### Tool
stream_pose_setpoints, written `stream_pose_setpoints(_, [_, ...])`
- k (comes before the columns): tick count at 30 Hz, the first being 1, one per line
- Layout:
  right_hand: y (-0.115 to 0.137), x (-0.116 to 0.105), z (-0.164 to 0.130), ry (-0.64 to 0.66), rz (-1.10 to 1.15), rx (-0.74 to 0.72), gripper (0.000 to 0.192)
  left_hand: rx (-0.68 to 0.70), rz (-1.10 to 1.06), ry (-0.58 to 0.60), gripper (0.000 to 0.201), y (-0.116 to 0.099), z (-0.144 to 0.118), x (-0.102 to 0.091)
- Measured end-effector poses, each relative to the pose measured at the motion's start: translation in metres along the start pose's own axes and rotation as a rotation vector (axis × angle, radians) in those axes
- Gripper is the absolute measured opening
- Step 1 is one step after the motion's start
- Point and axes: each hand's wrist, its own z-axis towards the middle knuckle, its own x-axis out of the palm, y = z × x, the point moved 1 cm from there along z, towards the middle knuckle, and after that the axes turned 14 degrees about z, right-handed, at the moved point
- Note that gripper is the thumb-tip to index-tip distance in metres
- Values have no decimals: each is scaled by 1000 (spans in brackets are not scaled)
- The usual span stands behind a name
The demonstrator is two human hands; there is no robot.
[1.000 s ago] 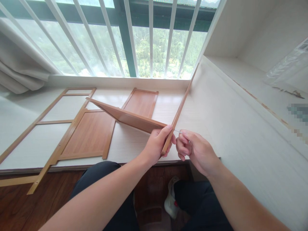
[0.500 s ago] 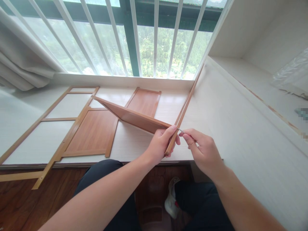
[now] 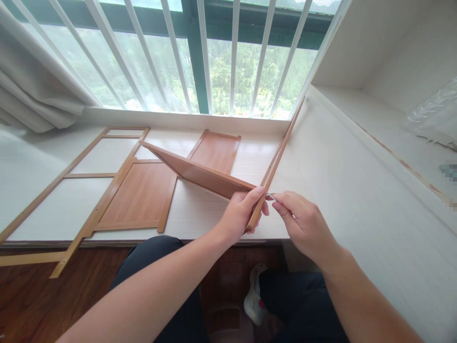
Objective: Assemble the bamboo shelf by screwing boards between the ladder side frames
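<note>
White window ledge (image 3: 221,209): left hand (image 3: 237,214) grips raised brown laminate panel (image 3: 200,174) w/ frame strip (image 3: 273,169); right hand (image 3: 303,224) fingers pinch thin metal pin (image 3: 271,196) at joint, not yet seated; other panels lie unassembled.

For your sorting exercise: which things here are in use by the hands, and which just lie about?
In use: left hand, right hand, tilted wooden panel, thin metal pin, long wooden strip.
Lying about: flat panel, wooden frame, shoe, curtain.

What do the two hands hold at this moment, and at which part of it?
The left hand grips the raised brown panel at its near corner, where the thin frame strip meets it. The right hand pinches a small metal piece by its end, against that corner.
</note>
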Motion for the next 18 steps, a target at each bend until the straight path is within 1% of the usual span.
stream_pose_setpoints(5, [-5, -1, -1, 31, -14, 79, 26, -8, -8, -1, 60, -1, -1, 0])
stream_pose_setpoints(8, [-6, -1, -1, 39, -15, 100, 28, -10, -6, 3, 60, 0, 0, 0])
stream_pose_setpoints(18, [0, -1, -1, 43, -14, 46, 27, -12, 8, 11, 61, 1, 1, -3])
